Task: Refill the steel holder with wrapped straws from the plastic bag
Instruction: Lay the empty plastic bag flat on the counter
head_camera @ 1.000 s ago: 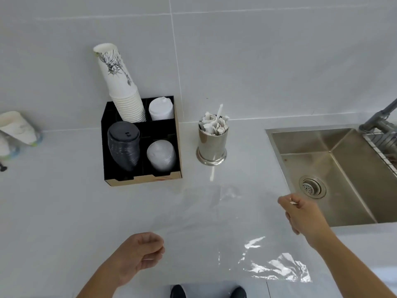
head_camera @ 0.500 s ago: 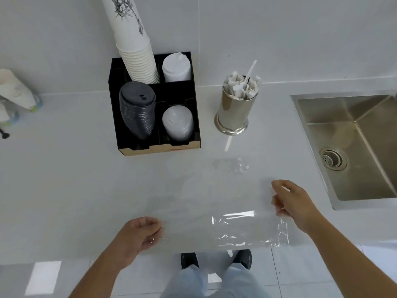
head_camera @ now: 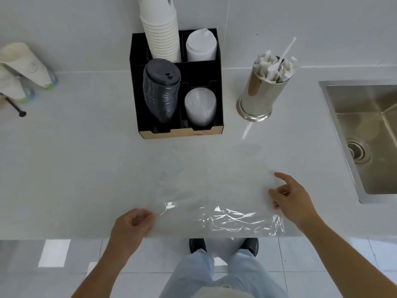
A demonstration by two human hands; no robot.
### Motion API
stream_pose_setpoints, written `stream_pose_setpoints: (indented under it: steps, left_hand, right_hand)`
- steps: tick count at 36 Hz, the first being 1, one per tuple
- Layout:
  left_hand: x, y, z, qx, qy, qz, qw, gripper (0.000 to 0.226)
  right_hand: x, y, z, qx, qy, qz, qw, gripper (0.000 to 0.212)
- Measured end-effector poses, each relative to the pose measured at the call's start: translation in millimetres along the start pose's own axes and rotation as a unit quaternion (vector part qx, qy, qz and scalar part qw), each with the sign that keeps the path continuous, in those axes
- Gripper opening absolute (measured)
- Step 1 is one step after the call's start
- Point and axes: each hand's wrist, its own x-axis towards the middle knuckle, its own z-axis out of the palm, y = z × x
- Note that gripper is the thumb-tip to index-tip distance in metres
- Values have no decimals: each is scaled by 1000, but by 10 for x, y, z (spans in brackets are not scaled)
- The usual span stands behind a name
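Observation:
A clear plastic bag [head_camera: 219, 190] lies flat and see-through over the front of the white counter; I see no straws inside it. My left hand [head_camera: 133, 224] pinches its near left corner. My right hand [head_camera: 292, 201] grips its right edge with thumb and fingers, the index finger pointing out. The steel holder [head_camera: 257, 93] stands upright behind the bag, to the right of the black organiser, packed with wrapped straws [head_camera: 274, 68]; one straw sticks up above the others.
A black cup organiser [head_camera: 219, 87] holds stacked paper cups [head_camera: 161, 33] and black and white lids. A steel sink [head_camera: 365, 136] lies at the right. Tipped cups [head_camera: 25, 63] rest on a rack at the far left. The counter's front edge runs just below my hands.
The view has tilted down and closer. Both hands have kept hold of the bag, which now lies stretched a little wider, nearer the counter's front edge.

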Motion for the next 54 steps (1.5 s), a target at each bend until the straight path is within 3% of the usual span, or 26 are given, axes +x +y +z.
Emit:
stream_pose_setpoints:
  steps: [1,3,6,10,13,17,22,31,54]
  left_hand:
    - [12,-10,-19,50,18,19,998,6]
    - [48,-53,-58,161,55,58,984,30]
    - [98,-78,-79,256,76,164,950,50]
    - [168,-34,102,320,38,281,904,52]
    - [199,14,369,343,-17,331,879,55]
    - [290,-97,538,424,-65,326,842,59]
    - [457,-183,380,484,-63,333,807,61]
    - [667,-169,-1,519,-73,319,789,66]
    - [604,-104,-129,513,-64,308,798,85]
  right_hand:
    - [5,-2,14,-20,10,-9,1000,46]
    - [12,0,33,-61,25,-25,997,43]
    - [-49,47,53,-165,45,-80,982,46]
    - [-151,185,197,-289,52,-217,931,47]
    - [-187,307,359,-363,16,-259,895,52]
    - [-245,399,457,-405,-1,-231,885,66]
    - [-344,436,510,-426,-16,-239,872,63]
    - [-452,347,704,-429,-39,-253,866,67]
    - [-341,329,492,-441,-63,-239,863,79]
